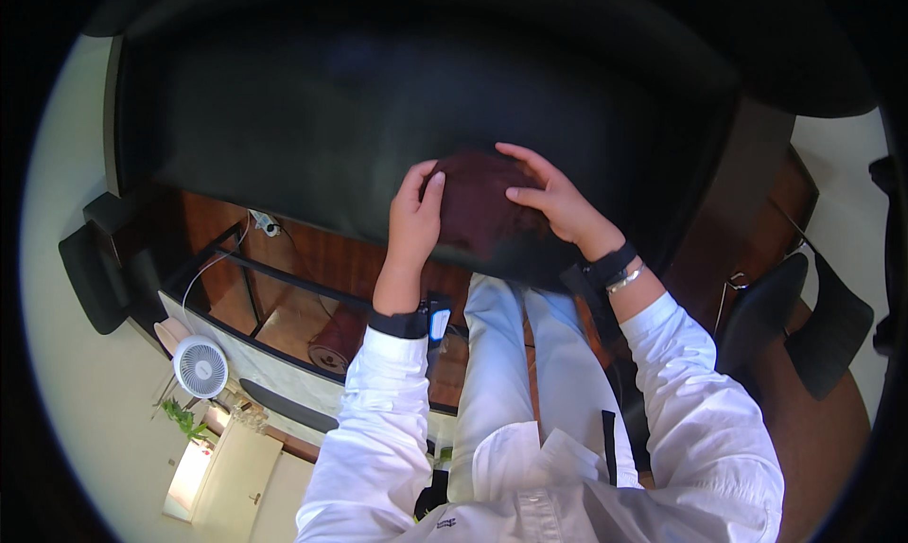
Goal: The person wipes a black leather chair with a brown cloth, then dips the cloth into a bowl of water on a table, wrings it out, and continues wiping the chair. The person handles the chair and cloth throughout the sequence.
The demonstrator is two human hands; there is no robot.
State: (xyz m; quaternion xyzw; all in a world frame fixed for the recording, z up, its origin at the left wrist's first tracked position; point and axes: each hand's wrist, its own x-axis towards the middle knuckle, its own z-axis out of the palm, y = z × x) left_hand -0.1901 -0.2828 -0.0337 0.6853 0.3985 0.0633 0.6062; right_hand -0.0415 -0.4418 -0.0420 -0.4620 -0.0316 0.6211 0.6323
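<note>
A maroon item, apparently soft cloth [479, 199], lies before me against a broad black surface [284, 131]. At its left edge is my left hand [417, 213], the thumb over the top and the fingers curled round the far side. My right hand [553, 195] is at its right side, with thumb and forefinger spread over the cloth. Whether those fingers grip it or only rest on it is unclear. The cloth's underside is hidden, and its lower edge fades into the dark surface.
To the left, a black-framed table [284, 266] stands by a power strip [265, 222] and a red cylindrical container [330, 348]. A white fan [201, 367] is beyond the table. Black chairs [762, 316] stand to the right. My legs [496, 358] are below the black surface's near edge.
</note>
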